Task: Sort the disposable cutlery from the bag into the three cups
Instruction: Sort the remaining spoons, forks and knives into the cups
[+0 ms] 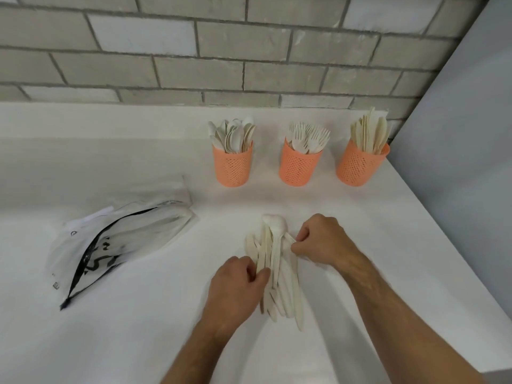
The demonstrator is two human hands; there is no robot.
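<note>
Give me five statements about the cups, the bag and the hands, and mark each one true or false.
1. The left cup holds spoons. True.
2. The middle cup holds knives. False: it holds forks; the knives stand in the right cup.
3. The bag lies on the table, left of the hands. True.
4. Both hands are on a loose pile of cutlery on the table. True: left hand, right hand.
5. The right hand is reaching into the bag. False: it is at the pile, well apart from the bag.
</note>
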